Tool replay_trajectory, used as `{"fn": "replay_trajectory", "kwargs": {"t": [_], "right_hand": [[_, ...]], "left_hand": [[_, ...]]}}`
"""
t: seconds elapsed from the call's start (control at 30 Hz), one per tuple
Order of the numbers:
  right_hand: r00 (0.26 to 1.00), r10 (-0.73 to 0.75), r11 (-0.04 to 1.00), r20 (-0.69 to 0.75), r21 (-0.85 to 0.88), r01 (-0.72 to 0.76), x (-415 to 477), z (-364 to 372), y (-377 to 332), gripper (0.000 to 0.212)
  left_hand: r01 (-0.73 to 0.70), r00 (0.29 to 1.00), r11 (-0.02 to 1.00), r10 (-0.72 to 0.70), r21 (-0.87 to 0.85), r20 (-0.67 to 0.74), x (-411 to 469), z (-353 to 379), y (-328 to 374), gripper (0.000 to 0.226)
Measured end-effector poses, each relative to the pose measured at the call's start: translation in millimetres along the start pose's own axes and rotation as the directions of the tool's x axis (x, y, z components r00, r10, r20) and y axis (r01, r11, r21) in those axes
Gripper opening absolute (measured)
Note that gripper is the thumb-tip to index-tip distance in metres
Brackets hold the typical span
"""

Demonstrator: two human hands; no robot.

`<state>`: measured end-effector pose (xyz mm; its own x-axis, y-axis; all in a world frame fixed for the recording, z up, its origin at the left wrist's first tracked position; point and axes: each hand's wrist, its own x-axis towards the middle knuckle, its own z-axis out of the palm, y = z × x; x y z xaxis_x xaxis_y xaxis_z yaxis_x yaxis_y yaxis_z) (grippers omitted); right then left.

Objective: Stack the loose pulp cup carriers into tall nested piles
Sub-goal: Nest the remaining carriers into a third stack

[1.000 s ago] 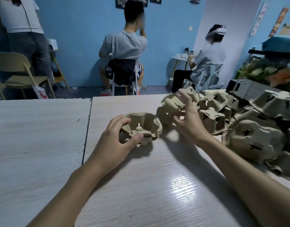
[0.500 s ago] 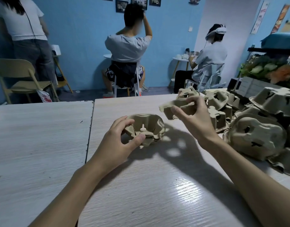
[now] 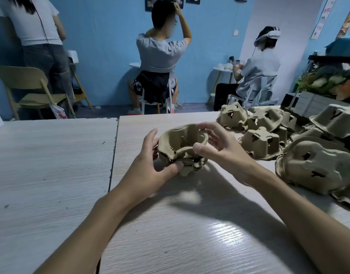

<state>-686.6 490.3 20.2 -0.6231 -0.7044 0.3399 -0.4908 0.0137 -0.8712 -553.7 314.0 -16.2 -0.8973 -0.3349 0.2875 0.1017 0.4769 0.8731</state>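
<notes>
- One view, head camera. Two carriers sit on the table [image 3: 190, 224] near its left edge, just beside the seam with the adjoining table. The upper pulp carrier [image 3: 180, 139] rests tilted in the lower pulp carrier [image 3: 190, 168], not fully nested.
- Left hand [image 3: 150, 167]: grips the lower pulp carrier's left side, with the thumb on the near wall and the fingers behind.
- Right hand [image 3: 219, 153]: thumb at the upper carrier's near rim, fingers arched over the far rim. It cannot be told whether it grips or only touches.
- Risk: misaligned cup wells. Pressing down on the tilt would probably crease the thin pulp walls or jam the pair crooked.
- Risk: if the left hand lets go early, the pair may slide toward the seam.
- Risk: the loose carriers [image 3: 265, 143] are heaped upside down along the right edge. The right forearm passes near them, and a wide reach could knock some off.
</notes>
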Motion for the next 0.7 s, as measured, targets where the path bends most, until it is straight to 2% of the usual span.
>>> {"fn": "replay_trajectory", "kwargs": {"t": [0.07, 0.13, 0.23, 0.3, 0.37, 0.43, 0.5, 0.7], "right_hand": [[1.000, 0.002, 0.998, 0.007, -0.062, -0.002, 2, -3, 2, 0.053], [1.000, 0.010, 0.993, -0.025, -0.118, -0.013, 3, -9, 6, 0.050], [0.987, -0.005, 0.966, -0.160, -0.257, -0.036, 4, -20, 11, 0.050], [0.939, -0.086, 0.862, -0.333, -0.497, -0.097, 5, -33, 20, 0.043], [0.876, -0.135, 0.686, -0.463, -0.682, -0.255, 7, -47, 29, 0.041], [0.844, -0.079, 0.583, -0.531, -0.711, -0.393, 7, -58, 39, 0.047], [0.824, -0.022, 0.522, -0.567, -0.709, -0.474, 8, -65, 48, 0.053], [0.775, 0.080, 0.445, -0.627, -0.673, -0.591, 10, -73, 53, 0.060]], "left_hand": [[-0.017, 1.000, 1.000, 0.017, 0.004, 0.009, 0, -1, -1, 0.103], [-0.035, 0.999, 0.998, 0.034, 0.051, 0.007, 1, -2, -3, 0.088], [-0.055, 0.998, 0.995, 0.054, 0.080, 0.014, 2, -1, -5, 0.073], [-0.070, 0.997, 0.994, 0.069, 0.082, 0.016, 2, 0, -4, 0.071], [-0.087, 0.996, 0.991, 0.085, 0.100, 0.021, 2, 0, -3, 0.066], [-0.096, 0.995, 0.988, 0.093, 0.125, 0.026, 3, 1, -5, 0.058], [-0.099, 0.995, 0.986, 0.095, 0.135, 0.036, 4, 1, -6, 0.054], [-0.110, 0.994, 0.987, 0.107, 0.117, 0.032, 4, 2, -7, 0.055]]}}
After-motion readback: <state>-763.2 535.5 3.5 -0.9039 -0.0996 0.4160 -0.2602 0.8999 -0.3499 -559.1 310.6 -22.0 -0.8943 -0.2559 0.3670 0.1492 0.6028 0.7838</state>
